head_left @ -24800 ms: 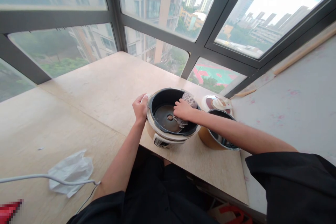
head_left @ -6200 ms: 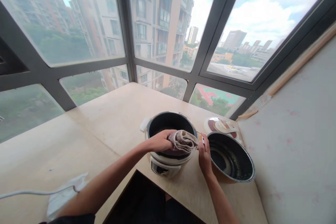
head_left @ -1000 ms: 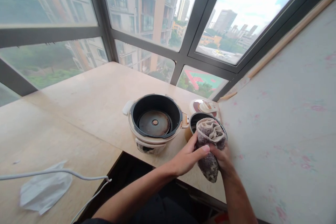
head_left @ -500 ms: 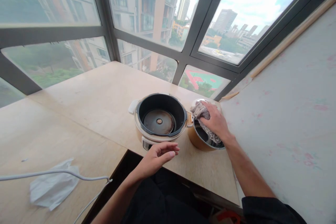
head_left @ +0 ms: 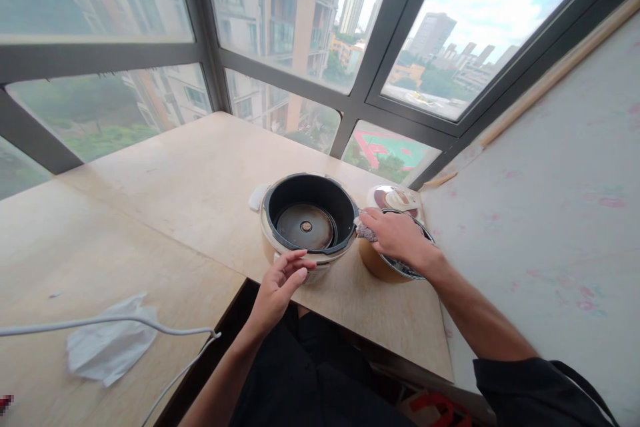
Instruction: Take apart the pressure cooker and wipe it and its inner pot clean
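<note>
Where the wooden table (head_left: 150,213) meets the window, cooker base (head_left: 305,223) stands open; inner pot (head_left: 395,265) sits just right of it. Right hand (head_left: 400,240) clasps cloth (head_left: 367,233) over pot's rim. Left hand (head_left: 280,283), fingers loose, touches cooker's front edge

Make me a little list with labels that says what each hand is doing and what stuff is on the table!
Left hand: open, fingers at the front rim of the cooker
Right hand: pressing a cloth on the pot
Cooker: open, dark inside, round plate at the bottom
Pot: right of the cooker, beside it
Lid: behind the pot
Table: also a white bag and a white cord, far left
</note>
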A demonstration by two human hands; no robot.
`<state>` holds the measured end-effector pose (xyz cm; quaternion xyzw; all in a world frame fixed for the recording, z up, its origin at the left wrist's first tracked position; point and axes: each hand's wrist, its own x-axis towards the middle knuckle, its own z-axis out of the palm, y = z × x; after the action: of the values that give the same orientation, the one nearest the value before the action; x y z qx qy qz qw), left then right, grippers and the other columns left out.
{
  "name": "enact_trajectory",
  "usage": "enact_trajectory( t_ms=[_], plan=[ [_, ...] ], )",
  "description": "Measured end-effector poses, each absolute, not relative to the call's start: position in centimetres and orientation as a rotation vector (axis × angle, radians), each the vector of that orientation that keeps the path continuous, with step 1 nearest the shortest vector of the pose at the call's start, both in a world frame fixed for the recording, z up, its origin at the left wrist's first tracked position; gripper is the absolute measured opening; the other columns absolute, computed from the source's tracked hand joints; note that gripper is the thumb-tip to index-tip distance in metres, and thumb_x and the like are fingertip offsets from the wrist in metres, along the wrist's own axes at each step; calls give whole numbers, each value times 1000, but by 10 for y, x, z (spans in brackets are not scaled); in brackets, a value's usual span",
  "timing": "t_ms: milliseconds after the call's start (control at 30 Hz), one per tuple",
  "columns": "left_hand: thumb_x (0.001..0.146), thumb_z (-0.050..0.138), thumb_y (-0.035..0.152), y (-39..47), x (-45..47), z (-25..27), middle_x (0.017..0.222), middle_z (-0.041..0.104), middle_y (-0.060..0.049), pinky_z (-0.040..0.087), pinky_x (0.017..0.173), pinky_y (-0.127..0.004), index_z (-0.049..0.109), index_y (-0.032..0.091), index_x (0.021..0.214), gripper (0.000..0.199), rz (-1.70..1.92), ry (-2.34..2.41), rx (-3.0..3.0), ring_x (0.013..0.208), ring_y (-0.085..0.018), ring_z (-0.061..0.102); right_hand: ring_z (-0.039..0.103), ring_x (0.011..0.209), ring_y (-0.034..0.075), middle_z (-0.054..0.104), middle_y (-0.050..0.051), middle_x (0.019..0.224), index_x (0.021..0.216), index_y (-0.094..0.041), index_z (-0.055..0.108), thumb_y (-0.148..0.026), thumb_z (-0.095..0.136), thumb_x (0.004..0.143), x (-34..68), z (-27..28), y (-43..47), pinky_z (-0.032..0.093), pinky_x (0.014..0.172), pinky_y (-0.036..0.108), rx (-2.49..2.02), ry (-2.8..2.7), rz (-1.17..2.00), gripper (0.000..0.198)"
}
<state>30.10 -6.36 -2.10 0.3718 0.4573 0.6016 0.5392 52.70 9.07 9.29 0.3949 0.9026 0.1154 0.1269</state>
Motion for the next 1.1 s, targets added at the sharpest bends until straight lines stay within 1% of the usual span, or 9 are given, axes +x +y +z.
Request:
enact_trajectory(
  t_ms=[100, 267, 333, 500, 567, 700, 900, 1000, 1100],
  plan=[
    [86, 72, 44, -65, 303, -22, 112, 73, -14, 50, 98, -39, 61, 17, 120, 45, 1447, 1080, 875, 110, -26, 68, 67, 95, 30, 60, 17, 135, 124, -15, 62, -15, 55, 81, 522, 90, 72, 48, 66, 36, 1088, 2597, 367, 44],
    [86, 72, 43, -66, 302, -25, 111, 74, -15, 50, 99, -40, 62, 16, 117, 43, 1455, 1067, 832, 109, -26, 69, 69, 94, 29, 56, 16, 143, 132, -15, 58, -19, 57, 82, 525, 87, 51, 51, 66, 35, 1048, 2617, 292, 50],
    [86, 72, 42, -67, 303, -25, 111, 73, -15, 49, 101, -40, 62, 15, 117, 43, 1457, 1057, 818, 110, -26, 68, 70, 97, 27, 57, 12, 144, 132, -18, 60, -18, 58, 81, 530, 89, 48, 52, 71, 34, 1015, 2678, 178, 51],
    [85, 73, 40, -71, 306, -23, 113, 73, -14, 49, 103, -40, 66, 16, 112, 37, 1487, 1081, 848, 111, -25, 68, 63, 123, 25, 61, 2, 141, 137, -29, 61, -19, 59, 77, 543, 90, 43, 51, 97, 33, 882, 2910, -318, 61],
    [84, 72, 40, -75, 306, -23, 111, 74, -13, 50, 102, -40, 68, 16, 109, 34, 1503, 1111, 875, 109, -25, 68, 61, 127, 25, 60, 1, 142, 139, -30, 61, -20, 59, 77, 546, 88, 41, 48, 104, 35, 853, 2962, -483, 63],
    [84, 71, 41, -80, 299, -28, 105, 74, -11, 52, 96, -38, 72, 16, 103, 32, 1534, 1213, 874, 103, -25, 68, 59, 129, 25, 61, 1, 141, 142, -28, 59, -21, 60, 78, 551, 82, 38, 46, 110, 36, 976, 3037, -658, 64],
    [79, 72, 38, -78, 281, -40, 102, 72, -10, 51, 93, -35, 70, 15, 102, 33, 1674, 1386, 741, 98, -22, 67, 57, 130, 27, 61, 9, 140, 139, -20, 57, -25, 65, 81, 548, 49, 25, 43, 114, 42, 1557, 3257, -606, 59],
    [77, 73, 37, -74, 280, -44, 97, 71, -8, 52, 88, -33, 67, 15, 100, 33, 1659, 1410, 749, 95, -21, 66, 55, 132, 27, 60, 10, 140, 139, -19, 56, -24, 63, 83, 533, 30, 4, 43, 114, 42, 1576, 3371, -522, 57],
    [76, 72, 37, -73, 283, -45, 92, 69, -6, 51, 81, -31, 65, 16, 94, 29, 1622, 1436, 784, 88, -19, 65, 54, 133, 26, 56, 9, 144, 144, -21, 52, -20, 60, 83, 511, 19, -19, 44, 114, 40, 1475, 3377, -446, 62]
  ],
)
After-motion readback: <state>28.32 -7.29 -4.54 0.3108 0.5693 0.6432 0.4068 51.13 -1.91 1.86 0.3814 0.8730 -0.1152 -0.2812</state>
